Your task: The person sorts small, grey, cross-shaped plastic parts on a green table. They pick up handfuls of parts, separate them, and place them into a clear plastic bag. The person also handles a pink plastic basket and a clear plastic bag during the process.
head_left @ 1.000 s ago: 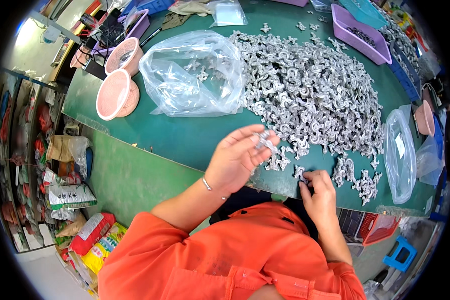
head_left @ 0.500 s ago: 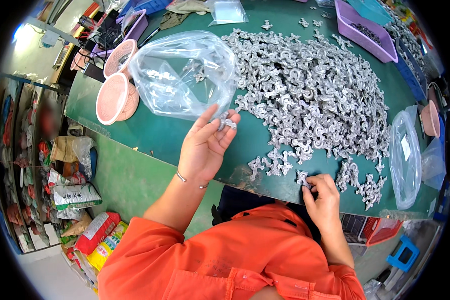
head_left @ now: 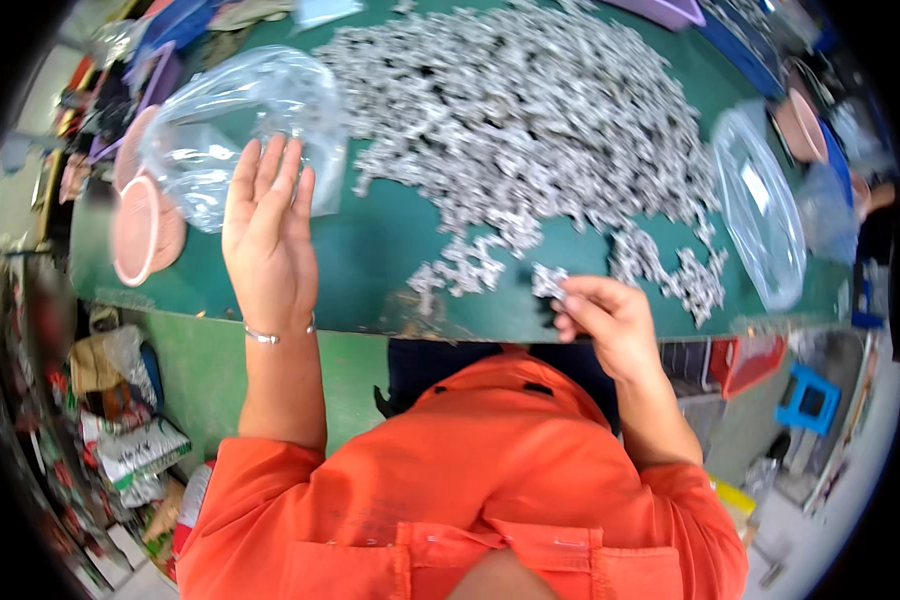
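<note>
My left hand (head_left: pixel 270 225) is stretched out, palm up, at the mouth of a clear plastic bag (head_left: pixel 195 165); no part shows in it. With thumb and fingers, my right hand (head_left: pixel 610 315) pinches a small grey metal part (head_left: pixel 549 281) with rounded lobes, near the table's front edge. A large heap of similar grey metal parts (head_left: pixel 530 110) spreads over the green table (head_left: pixel 360 270). Small clusters of parts lie just left and right of the right hand. Motion blur softens the heap's detail.
Pink baskets (head_left: pixel 150 235) stand left of the bag. A second clear bag (head_left: pixel 760 210) lies flat at the right, near another pink basket (head_left: pixel 800 125). A purple tray (head_left: pixel 665 10) is at the far edge. A blue stool (head_left: pixel 808 398) is on the floor, lower right.
My left hand held a metal part before; now its fingers are straight and it has moved left to the bag. My right hand has lifted its part slightly. The head view has shifted.
</note>
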